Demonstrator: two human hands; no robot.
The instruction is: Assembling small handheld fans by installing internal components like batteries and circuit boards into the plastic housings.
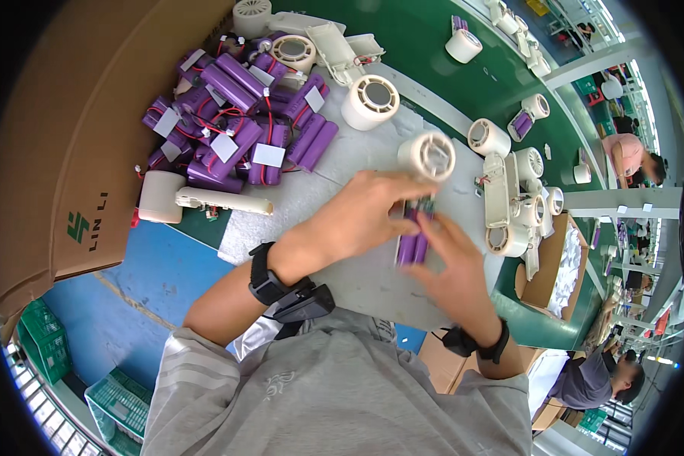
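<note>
In front of me is a white, round-headed device [425, 156] that looks like a small handheld fan. Purple battery cells [412, 248] lie along its handle below a small circuit board. My left hand [349, 216] closes its fingers and thumb around the neck, just under the round head. From the other side, my right hand [452, 266] grips the purple battery pack between thumb and fingers. Motion smears the fingers slightly, and they hide part of the handle. Another white fan head [369, 102] stands on the mat beyond my left hand.
A heap of purple battery packs [239, 114] with red wires and white pads lies at the left, beside a tall cardboard box [91, 152]. Several white fan bodies [501, 190] lie at the right, near an open carton [562, 266] of white pieces. People work farther right.
</note>
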